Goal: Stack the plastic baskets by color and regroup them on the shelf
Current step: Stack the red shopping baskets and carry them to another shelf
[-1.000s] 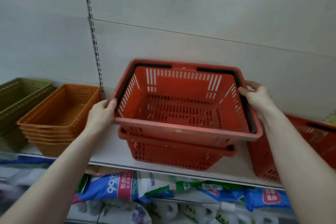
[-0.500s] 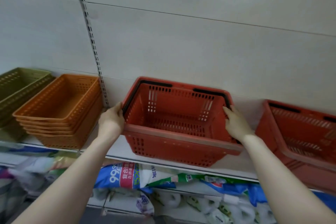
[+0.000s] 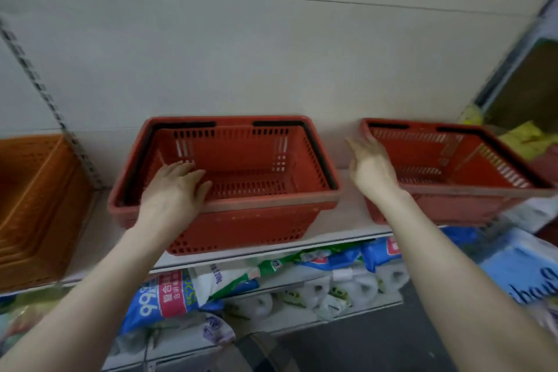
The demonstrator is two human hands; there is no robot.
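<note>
A stack of red shopping baskets (image 3: 241, 220) with black handles stands in the middle of the white shelf (image 3: 347, 220). My left hand (image 3: 173, 190) lies flat over the front rim of the top basket, fingers spread into it. My right hand (image 3: 370, 169) hovers open in the gap to the right, holding nothing, close to the left wall of a second red basket (image 3: 453, 205) on the shelf's right part. At the left edge stands a stack of orange baskets (image 3: 33, 205).
A slotted upright (image 3: 51, 106) runs down the grey back wall between the orange and red baskets. Below the shelf lie bagged goods and packs of paper rolls (image 3: 317, 290). Yellow items (image 3: 525, 139) sit at far right.
The top red basket was lowered fully into the one beneath. Both hands let go of its sides; the left moved onto the front rim, the right moved away rightward. The view swung right.
</note>
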